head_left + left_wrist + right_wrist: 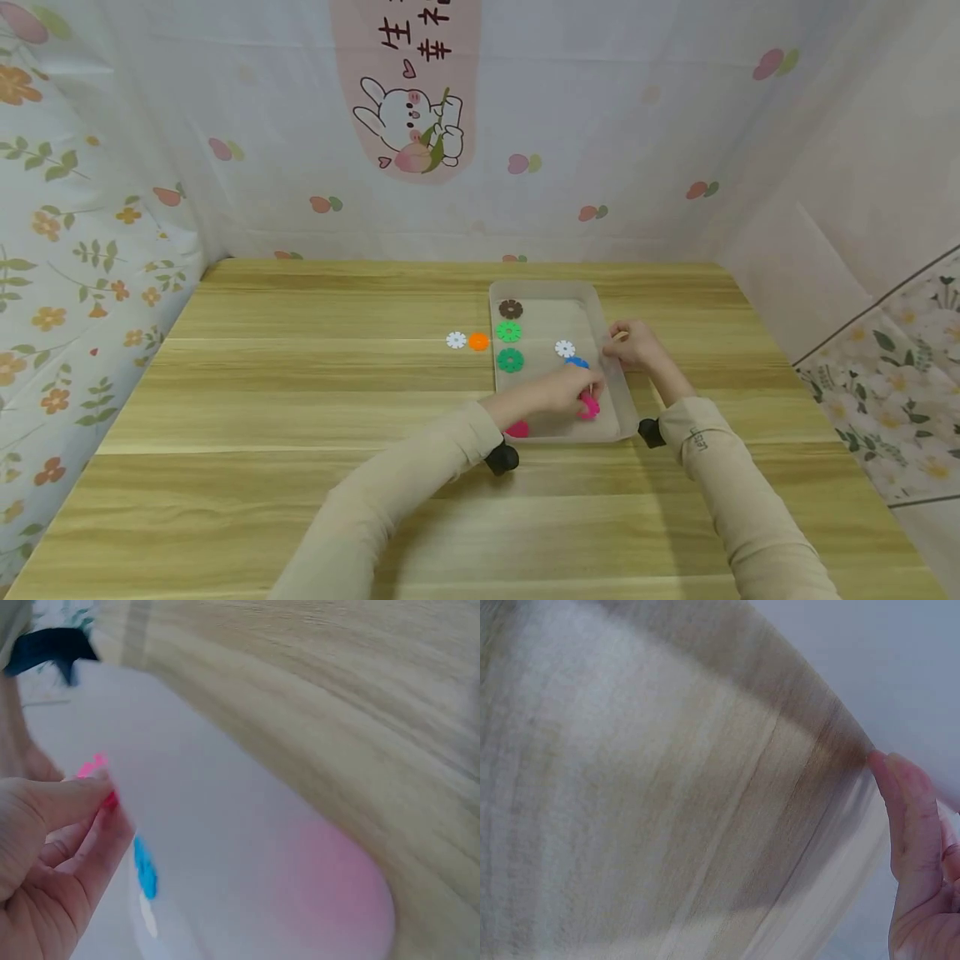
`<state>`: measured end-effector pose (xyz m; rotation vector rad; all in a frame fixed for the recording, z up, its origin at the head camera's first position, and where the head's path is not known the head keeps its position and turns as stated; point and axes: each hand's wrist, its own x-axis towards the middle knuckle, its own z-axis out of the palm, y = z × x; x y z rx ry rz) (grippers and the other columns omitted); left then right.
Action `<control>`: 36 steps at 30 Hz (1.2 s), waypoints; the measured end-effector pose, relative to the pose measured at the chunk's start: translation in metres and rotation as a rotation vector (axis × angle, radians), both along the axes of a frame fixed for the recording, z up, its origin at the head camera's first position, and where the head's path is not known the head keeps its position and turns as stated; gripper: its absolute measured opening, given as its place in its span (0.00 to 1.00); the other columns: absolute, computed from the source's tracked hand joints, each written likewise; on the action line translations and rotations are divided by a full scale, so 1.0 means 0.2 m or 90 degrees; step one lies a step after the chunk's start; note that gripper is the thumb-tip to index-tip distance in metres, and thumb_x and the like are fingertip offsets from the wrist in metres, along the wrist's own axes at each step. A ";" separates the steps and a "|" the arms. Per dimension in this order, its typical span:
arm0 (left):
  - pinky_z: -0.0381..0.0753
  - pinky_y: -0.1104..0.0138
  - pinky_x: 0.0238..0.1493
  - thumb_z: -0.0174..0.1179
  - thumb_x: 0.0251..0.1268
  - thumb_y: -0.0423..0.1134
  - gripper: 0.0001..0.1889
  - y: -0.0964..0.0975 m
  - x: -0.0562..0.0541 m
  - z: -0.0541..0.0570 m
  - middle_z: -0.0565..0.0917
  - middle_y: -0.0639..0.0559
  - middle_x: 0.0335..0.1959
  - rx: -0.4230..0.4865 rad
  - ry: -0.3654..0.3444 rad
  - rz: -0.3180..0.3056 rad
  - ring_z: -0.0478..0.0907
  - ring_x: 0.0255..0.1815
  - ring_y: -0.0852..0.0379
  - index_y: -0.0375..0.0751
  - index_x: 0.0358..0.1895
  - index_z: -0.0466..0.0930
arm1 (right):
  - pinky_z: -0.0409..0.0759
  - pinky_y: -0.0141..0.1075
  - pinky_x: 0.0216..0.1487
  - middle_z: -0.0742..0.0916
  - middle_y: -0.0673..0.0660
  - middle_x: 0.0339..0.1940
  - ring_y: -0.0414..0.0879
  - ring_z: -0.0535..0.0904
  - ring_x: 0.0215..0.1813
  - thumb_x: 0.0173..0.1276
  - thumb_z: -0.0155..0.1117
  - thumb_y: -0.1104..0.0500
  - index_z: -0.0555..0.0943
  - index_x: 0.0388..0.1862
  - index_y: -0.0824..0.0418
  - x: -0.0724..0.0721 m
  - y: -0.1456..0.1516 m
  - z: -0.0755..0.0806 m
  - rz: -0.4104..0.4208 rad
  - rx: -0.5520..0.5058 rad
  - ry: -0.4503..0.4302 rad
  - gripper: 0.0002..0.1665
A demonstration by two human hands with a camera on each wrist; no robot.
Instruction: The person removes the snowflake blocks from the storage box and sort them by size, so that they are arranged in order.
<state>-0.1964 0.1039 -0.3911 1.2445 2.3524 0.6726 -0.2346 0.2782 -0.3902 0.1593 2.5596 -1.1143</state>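
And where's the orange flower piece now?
In the head view, the orange flower piece lies on the wooden table, just outside the left side of the tray, between it and a white piece.

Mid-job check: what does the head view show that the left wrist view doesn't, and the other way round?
Only the head view: the brown disc, light green disc, dark green disc, orange disc and rabbit print.

Only the left wrist view: the inner side of the left hand and a pink blur through the wall of the tray.

Both: that hand pinching the pink disc, the blue disc, and the tray.
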 end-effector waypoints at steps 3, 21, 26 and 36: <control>0.68 0.81 0.33 0.58 0.55 0.24 0.08 -0.06 -0.01 0.02 0.79 0.44 0.35 0.050 -0.037 0.022 0.74 0.35 0.58 0.33 0.38 0.74 | 0.77 0.30 0.23 0.76 0.54 0.24 0.39 0.73 0.22 0.57 0.55 0.68 0.69 0.42 0.74 0.00 0.00 0.00 0.000 -0.007 -0.004 0.14; 0.75 0.73 0.47 0.52 0.60 0.26 0.08 -0.43 -0.06 0.05 0.77 0.44 0.41 0.168 -0.132 0.154 0.74 0.43 0.54 0.34 0.43 0.73 | 0.77 0.31 0.25 0.75 0.53 0.24 0.39 0.72 0.22 0.59 0.55 0.68 0.68 0.45 0.74 0.01 -0.01 0.01 -0.009 0.000 -0.011 0.15; 0.75 0.71 0.44 0.54 0.61 0.28 0.08 -0.56 -0.07 0.05 0.78 0.45 0.38 0.201 -0.135 0.224 0.75 0.41 0.54 0.35 0.43 0.75 | 0.77 0.31 0.25 0.75 0.54 0.25 0.39 0.72 0.22 0.60 0.55 0.67 0.68 0.45 0.74 0.01 -0.01 0.01 -0.008 0.003 -0.010 0.16; 0.75 0.67 0.40 0.55 0.61 0.31 0.10 -0.87 -0.17 -0.06 0.78 0.42 0.37 0.223 -0.130 0.402 0.74 0.39 0.51 0.33 0.45 0.76 | 0.77 0.31 0.25 0.76 0.56 0.27 0.40 0.72 0.23 0.59 0.56 0.67 0.69 0.45 0.73 0.01 -0.01 0.00 -0.008 0.002 -0.004 0.16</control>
